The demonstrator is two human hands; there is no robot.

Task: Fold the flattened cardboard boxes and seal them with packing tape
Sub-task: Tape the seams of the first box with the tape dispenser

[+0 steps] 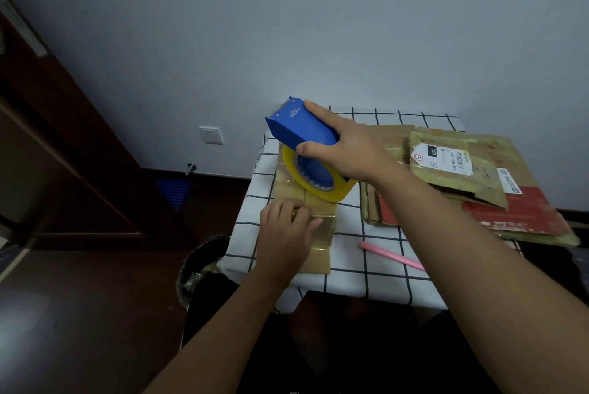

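Right hand (347, 145) grips the blue tape dispenser (302, 129), thumb and fingers wrapped around its body, above a small cardboard box (318, 218) on the checked tablecloth (376, 263). Left hand (283, 234) presses the box, fingertips hidden. Flattened boxes (478, 176) lie right, a pink stick (392, 256) nearer; a dark bin (204, 266) is partly hidden.

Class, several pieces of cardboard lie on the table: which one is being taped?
The small brown cardboard box under the left hand, at the table's left edge; the others lie stacked flat on the right.
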